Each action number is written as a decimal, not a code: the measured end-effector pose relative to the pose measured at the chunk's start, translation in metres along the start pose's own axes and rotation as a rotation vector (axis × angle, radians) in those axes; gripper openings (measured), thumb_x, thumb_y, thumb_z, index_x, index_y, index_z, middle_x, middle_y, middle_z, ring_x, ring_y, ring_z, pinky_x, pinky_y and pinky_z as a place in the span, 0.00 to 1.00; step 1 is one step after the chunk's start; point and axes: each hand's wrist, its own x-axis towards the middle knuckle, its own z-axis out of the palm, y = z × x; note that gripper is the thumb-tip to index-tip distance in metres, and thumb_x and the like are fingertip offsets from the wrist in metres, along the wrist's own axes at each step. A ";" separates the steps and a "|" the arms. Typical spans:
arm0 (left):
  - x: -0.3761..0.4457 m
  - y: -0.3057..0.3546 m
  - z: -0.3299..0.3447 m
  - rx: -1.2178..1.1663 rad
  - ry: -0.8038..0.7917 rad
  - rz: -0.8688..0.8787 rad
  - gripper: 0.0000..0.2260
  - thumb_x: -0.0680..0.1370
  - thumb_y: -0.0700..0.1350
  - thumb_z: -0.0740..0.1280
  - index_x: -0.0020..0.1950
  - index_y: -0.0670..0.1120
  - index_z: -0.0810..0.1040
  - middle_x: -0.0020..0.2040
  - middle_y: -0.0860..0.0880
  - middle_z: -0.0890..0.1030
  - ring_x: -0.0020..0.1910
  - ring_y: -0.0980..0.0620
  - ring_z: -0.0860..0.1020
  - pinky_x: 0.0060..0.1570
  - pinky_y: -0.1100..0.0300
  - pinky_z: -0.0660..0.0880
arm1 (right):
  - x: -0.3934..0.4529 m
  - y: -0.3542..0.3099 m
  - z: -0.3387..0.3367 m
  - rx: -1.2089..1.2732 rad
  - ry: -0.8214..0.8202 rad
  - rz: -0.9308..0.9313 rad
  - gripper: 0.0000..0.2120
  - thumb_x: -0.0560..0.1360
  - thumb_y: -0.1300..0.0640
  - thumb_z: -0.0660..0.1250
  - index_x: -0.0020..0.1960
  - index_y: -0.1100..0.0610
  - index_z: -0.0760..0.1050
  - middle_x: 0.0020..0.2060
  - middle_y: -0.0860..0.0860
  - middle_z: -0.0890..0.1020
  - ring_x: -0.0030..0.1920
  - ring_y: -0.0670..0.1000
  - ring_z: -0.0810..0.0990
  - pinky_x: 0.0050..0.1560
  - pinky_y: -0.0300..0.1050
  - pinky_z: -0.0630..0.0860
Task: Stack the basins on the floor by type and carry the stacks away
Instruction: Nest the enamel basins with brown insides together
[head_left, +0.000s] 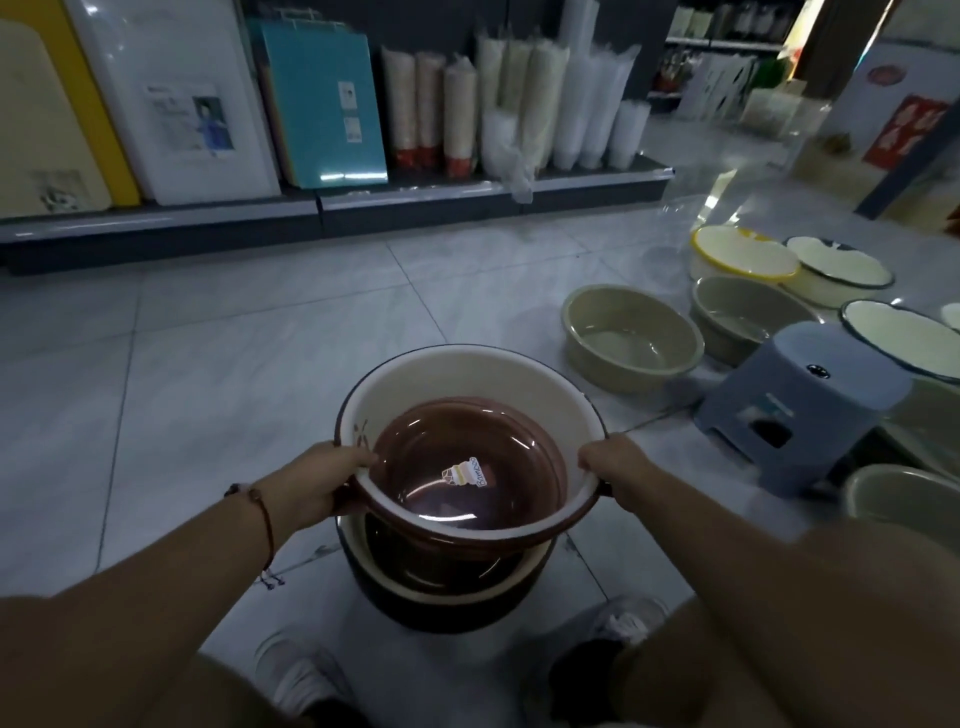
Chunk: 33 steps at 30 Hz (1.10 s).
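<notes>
— Basins, where?
— Cream basin (498, 384) w/ brown basin (467, 467) inside, lower center, above dark basin (441, 597). Left hand (317, 478) & right hand (618, 467) grip opposite rims.
— Beyond?
— Green basins (631, 338), stool (800, 400), mid right; shelf (311, 208) up top.

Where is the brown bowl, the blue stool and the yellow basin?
brown bowl (467, 457), head view, inner bottom by the sticker
blue stool (800, 395), head view, its top
yellow basin (743, 254), head view, inside surface

The dark basin (441, 587) on the floor is largely covered by the cream basin (467, 379). A dark-rimmed basin (904, 338) is cut off at the right edge.
</notes>
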 end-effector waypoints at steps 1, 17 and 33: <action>0.000 -0.003 0.002 -0.012 -0.009 0.002 0.04 0.79 0.35 0.64 0.51 0.40 0.77 0.40 0.40 0.80 0.37 0.44 0.79 0.28 0.54 0.81 | 0.003 0.008 0.003 0.021 0.008 0.008 0.10 0.73 0.70 0.62 0.54 0.68 0.73 0.38 0.57 0.75 0.36 0.53 0.75 0.36 0.44 0.74; 0.025 -0.062 -0.020 0.250 0.020 -0.053 0.08 0.76 0.33 0.67 0.55 0.36 0.79 0.49 0.34 0.83 0.45 0.38 0.83 0.37 0.50 0.82 | 0.012 0.069 0.055 -0.139 -0.036 0.019 0.18 0.71 0.66 0.67 0.59 0.59 0.67 0.51 0.59 0.76 0.51 0.60 0.78 0.34 0.48 0.79; 0.051 -0.115 -0.019 0.928 -0.038 0.130 0.37 0.74 0.42 0.74 0.74 0.39 0.52 0.50 0.42 0.79 0.46 0.45 0.81 0.38 0.56 0.78 | 0.017 0.108 0.076 -0.763 -0.137 -0.109 0.45 0.77 0.65 0.63 0.79 0.57 0.33 0.79 0.59 0.45 0.72 0.64 0.67 0.69 0.54 0.66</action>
